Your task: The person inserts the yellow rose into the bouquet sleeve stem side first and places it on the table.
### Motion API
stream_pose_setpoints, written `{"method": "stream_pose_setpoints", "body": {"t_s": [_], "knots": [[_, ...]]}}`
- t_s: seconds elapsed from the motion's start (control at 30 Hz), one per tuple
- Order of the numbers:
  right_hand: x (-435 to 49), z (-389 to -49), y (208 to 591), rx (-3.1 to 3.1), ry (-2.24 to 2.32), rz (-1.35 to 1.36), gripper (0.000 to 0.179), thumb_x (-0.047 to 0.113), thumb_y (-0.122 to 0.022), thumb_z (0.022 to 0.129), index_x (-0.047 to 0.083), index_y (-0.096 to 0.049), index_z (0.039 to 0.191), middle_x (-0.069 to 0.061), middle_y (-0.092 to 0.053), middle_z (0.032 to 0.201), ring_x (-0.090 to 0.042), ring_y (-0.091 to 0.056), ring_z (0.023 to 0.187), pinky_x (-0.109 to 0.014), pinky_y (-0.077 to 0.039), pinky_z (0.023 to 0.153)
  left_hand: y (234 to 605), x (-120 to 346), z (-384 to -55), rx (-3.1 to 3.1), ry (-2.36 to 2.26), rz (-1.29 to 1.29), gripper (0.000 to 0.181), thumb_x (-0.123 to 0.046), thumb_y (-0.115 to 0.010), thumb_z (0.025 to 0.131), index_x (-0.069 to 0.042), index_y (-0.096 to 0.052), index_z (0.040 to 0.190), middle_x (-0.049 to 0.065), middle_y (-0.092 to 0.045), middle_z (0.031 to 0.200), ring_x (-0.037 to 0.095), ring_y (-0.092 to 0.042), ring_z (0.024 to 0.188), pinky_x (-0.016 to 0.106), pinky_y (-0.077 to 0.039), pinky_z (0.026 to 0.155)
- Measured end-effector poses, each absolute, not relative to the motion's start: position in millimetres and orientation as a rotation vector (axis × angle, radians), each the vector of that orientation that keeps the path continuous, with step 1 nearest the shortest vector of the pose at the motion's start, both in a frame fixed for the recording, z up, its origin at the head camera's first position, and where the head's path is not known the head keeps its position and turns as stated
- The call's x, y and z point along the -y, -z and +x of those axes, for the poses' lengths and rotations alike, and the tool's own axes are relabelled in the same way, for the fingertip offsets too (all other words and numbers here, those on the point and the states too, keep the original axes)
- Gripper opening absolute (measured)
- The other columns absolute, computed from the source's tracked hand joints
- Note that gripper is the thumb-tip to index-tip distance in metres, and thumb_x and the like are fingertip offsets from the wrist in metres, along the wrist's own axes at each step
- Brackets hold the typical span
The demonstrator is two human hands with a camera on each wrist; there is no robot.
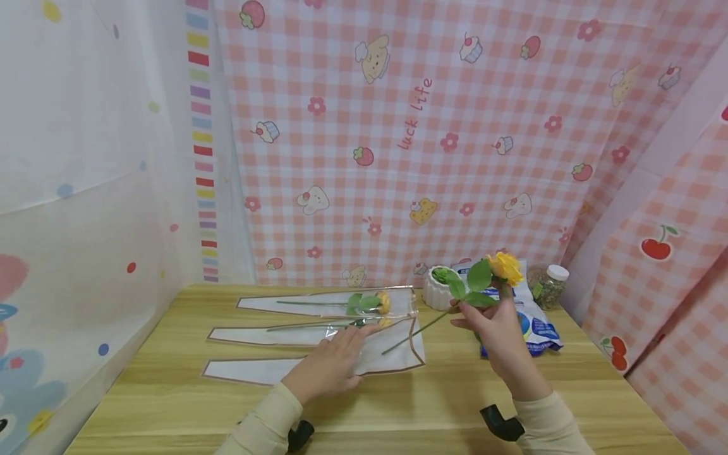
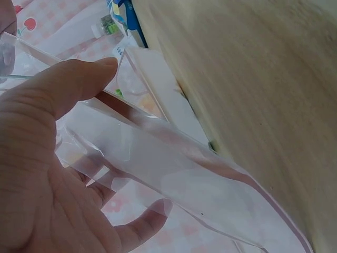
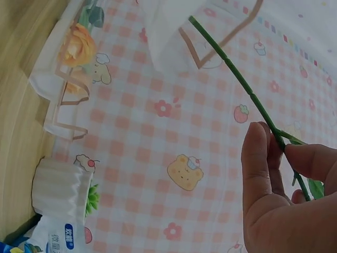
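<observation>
My right hand (image 1: 495, 335) pinches the green stem of a yellow artificial rose (image 1: 505, 268) just below its leaves. The bloom points up and away to the right, while the bare stem end (image 3: 202, 29) slants down toward the opening of the nearest flower sleeve (image 1: 392, 354). That white, see-through sleeve has a brown border and tapers to the left. My left hand (image 1: 330, 363) holds it, with the thumb (image 2: 87, 76) on one side and the other fingers behind the film. Behind it lie two similar sleeves (image 1: 241, 337), each with a yellow rose inside.
At the back right stands a white ribbed pot (image 1: 436, 296) with a green plant. Next to it are a blue and white bag (image 1: 531, 322) and a white-capped jar (image 1: 549, 287). Patterned cloth hangs behind the wooden table (image 1: 409, 404) and along both sides.
</observation>
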State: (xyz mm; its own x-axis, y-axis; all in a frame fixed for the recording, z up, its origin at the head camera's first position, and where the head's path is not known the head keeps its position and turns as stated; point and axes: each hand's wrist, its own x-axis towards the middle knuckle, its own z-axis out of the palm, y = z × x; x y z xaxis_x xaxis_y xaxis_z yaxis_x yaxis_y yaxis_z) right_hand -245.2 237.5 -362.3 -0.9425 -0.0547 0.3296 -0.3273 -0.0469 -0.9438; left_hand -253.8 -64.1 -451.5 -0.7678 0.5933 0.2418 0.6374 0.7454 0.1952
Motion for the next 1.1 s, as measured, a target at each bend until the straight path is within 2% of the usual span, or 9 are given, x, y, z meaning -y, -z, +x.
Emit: {"method": "stream_pose_setpoints", "body": {"t_s": [0.27,0.4,0.8,1.1], "knots": [[-225,-247,372,2.108,-2.087,0.339,0.051,-0.004,-0.056,0.1,0.011,-0.029,0.141,0.0,-0.072,0.102,-0.013,-0.071,0.091,-0.034,-0.062,0.078,449,64,-253,2.787,0.418,-0.977,0.102,-0.028,-0.082,0.085,-0.022,-0.015,0.161,0.012,-0.051,0.142,0.03,-0.053,0.128,0.053,-0.052,0.099],[-219,-247,374,2.128,-2.05,0.302,0.052,-0.005,-0.057,0.099,0.005,-0.03,0.143,-0.002,-0.07,0.104,-0.013,-0.07,0.091,-0.032,-0.061,0.076,449,65,-254,2.772,0.412,-0.987,0.102,-0.028,-0.083,0.085,-0.022,-0.014,0.161,0.012,-0.052,0.14,0.03,-0.054,0.124,0.052,-0.054,0.096],[-206,-247,380,2.15,-2.008,0.226,0.047,-0.006,-0.057,0.098,0.001,-0.035,0.139,-0.022,-0.065,0.113,-0.012,-0.068,0.089,-0.03,-0.061,0.074,447,65,-253,2.769,0.395,-0.985,0.103,-0.029,-0.082,0.086,-0.022,-0.012,0.161,0.011,-0.052,0.137,0.028,-0.054,0.123,0.051,-0.055,0.092],[-201,-248,384,2.199,-1.985,0.172,0.043,-0.004,-0.058,0.098,-0.002,-0.039,0.138,-0.018,-0.064,0.113,-0.014,-0.066,0.091,-0.029,-0.06,0.075,444,65,-252,2.767,0.399,-0.979,0.102,-0.029,-0.081,0.087,-0.021,-0.013,0.161,0.014,-0.05,0.139,0.031,-0.053,0.126,0.052,-0.056,0.091]]}}
